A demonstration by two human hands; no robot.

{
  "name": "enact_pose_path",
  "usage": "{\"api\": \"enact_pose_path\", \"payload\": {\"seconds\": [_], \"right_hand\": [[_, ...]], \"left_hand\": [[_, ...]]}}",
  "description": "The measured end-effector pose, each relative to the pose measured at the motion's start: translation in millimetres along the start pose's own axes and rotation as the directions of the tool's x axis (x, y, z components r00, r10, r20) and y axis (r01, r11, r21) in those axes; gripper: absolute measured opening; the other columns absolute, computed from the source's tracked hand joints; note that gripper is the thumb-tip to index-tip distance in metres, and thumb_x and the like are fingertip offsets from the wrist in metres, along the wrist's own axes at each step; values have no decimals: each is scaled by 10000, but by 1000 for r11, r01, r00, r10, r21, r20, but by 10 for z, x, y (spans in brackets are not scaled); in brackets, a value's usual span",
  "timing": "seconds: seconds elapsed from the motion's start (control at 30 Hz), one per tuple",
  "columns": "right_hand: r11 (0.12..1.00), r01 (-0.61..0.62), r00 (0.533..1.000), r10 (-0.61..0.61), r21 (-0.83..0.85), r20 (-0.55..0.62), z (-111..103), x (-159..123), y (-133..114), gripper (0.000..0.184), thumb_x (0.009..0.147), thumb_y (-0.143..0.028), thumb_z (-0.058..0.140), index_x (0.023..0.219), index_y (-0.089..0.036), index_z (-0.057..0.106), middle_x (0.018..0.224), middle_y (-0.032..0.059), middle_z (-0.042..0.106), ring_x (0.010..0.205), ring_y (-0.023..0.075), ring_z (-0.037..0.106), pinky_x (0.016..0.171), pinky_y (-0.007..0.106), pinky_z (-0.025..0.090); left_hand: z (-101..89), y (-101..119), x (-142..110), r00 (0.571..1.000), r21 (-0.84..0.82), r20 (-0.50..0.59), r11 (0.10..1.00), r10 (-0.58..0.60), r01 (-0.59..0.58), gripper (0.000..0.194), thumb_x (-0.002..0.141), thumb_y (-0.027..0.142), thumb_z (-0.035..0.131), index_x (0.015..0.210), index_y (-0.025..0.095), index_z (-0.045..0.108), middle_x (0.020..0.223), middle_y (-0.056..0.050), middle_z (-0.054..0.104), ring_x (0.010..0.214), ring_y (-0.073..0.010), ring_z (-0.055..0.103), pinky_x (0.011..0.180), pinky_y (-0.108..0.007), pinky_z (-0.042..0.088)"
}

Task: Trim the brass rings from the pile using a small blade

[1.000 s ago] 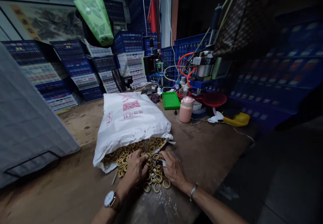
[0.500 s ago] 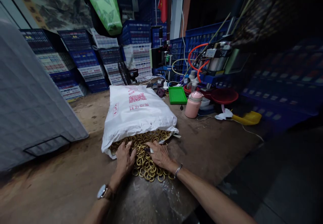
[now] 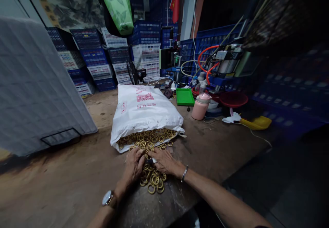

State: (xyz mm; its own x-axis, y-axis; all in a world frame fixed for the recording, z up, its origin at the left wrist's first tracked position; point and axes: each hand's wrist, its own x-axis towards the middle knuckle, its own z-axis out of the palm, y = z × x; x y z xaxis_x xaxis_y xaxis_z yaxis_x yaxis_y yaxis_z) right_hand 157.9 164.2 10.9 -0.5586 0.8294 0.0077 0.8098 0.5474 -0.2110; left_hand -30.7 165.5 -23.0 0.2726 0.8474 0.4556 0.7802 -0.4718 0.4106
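A white woven sack [image 3: 149,108] with red print lies on the table, its mouth toward me. Brass-coloured metal rings [image 3: 151,137] fill the mouth and spill out in a loose heap [image 3: 154,180]. Just in front of the mouth, my left hand [image 3: 134,163] lies over the left side of the spilled rings, fingers forward and thumb apart. From the right, my right hand [image 3: 166,161] rests on the same rings with its fingers stretched. A small dark piece with a white end [image 3: 151,160] shows at my right thumb; I cannot tell what it is.
To the right stand a green tray [image 3: 185,97], a pink bottle [image 3: 200,107], a red basin [image 3: 233,99] and a yellow scoop [image 3: 257,122]. A machine with orange hoses [image 3: 223,65] is behind them. A pale quilted panel [image 3: 46,91] stands left; stacked crates [image 3: 97,56] line the back.
Both hands have drawn back from the sack's mouth toward me and closer together, bringing rings with them. The ring heap now reaches nearer the table's front edge. The view has shifted slightly left.
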Motion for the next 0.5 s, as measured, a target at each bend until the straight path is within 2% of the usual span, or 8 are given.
{"api": "enact_pose_path", "payload": {"seconds": [0.13, 0.23, 0.3, 0.37, 0.5], "right_hand": [[998, 42, 999, -41, 42, -23, -79, 33, 93, 340, 724, -173, 425, 1043, -244, 519, 908, 27, 528, 710, 130, 477, 584, 223, 299], [992, -42, 990, 57, 116, -128, -130, 178, 167, 360, 734, -145, 408, 1067, -236, 511, 950, 30, 527, 795, 135, 495, 653, 217, 325], [977, -135, 974, 161, 164, -160, -133, 316, 176, 360, 769, -154, 383, 1109, -211, 485, 973, 48, 530, 849, 141, 502, 693, 216, 335], [970, -170, 969, 197, 174, -151, -111, 447, 140, 352, 806, -195, 366, 1144, -190, 465, 969, 67, 540, 856, 151, 511, 700, 225, 344], [981, -97, 989, 114, 170, -93, -32, 572, -12, 319, 817, -259, 404, 1120, -236, 502, 957, 45, 564, 815, 145, 525, 683, 224, 355]], "left_hand": [[-118, -104, -122, 987, -86, -128, 993, -93, 82, 254, 813, 276, 417, 955, 205, 615, 1059, -89, 601, 1001, -219, 537, 869, -410, 421], [-218, -222, -203, 965, -90, -184, 981, -188, 174, 268, 818, 283, 396, 946, 193, 613, 1029, -94, 610, 974, -219, 550, 861, -410, 430], [-255, -277, -228, 959, -69, -179, 975, -220, 210, 280, 814, 289, 400, 986, 187, 596, 1028, -105, 609, 969, -236, 550, 848, -441, 431], [-252, -287, -225, 959, -55, -156, 972, -235, 229, 297, 809, 290, 410, 1037, 187, 569, 1035, -109, 611, 968, -243, 552, 840, -458, 431], [-165, -181, -194, 976, -54, -87, 979, -201, 197, 328, 807, 275, 415, 1104, 189, 526, 1089, -100, 599, 1014, -223, 536, 870, -432, 418]]}}
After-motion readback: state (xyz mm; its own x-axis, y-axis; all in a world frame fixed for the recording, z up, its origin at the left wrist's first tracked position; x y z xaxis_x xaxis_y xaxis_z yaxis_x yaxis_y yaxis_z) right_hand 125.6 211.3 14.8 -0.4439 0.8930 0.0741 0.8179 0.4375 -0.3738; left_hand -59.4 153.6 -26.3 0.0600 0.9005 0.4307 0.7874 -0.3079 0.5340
